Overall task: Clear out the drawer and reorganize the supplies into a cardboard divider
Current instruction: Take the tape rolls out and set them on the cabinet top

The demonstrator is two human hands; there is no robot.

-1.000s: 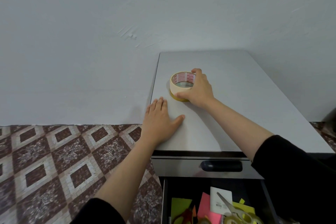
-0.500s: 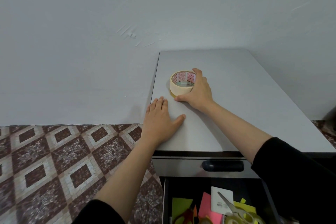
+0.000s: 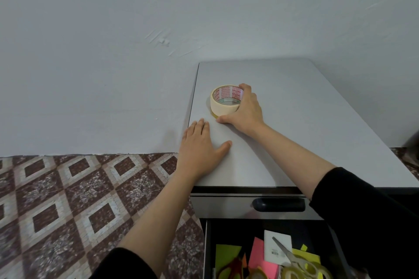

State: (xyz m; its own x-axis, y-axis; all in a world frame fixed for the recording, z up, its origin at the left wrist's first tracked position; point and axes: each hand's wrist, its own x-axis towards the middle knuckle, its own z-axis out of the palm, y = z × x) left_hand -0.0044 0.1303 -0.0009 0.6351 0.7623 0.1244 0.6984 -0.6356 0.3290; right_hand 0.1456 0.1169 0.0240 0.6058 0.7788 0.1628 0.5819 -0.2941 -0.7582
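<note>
Barely shifted, our right hand (image 3: 246, 111) curls round the tape roll (image 3: 224, 101) near the bench's (image 3: 294, 120) left edge; our left hand (image 3: 200, 152) lies flat there. Under the bench, the open drawer (image 3: 238, 231) holds scissors (image 3: 284, 250), paper (image 3: 226, 256).

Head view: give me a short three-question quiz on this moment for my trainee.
1. True or false: the left hand lies flat on the cabinet top.
2. Pick one: the right hand grips A) a stapler, B) the tape roll, C) a cup.
3. Fill the gap: the scissors lie inside the open ____.

Key: 1 true; 2 B; 3 drawer.
</note>
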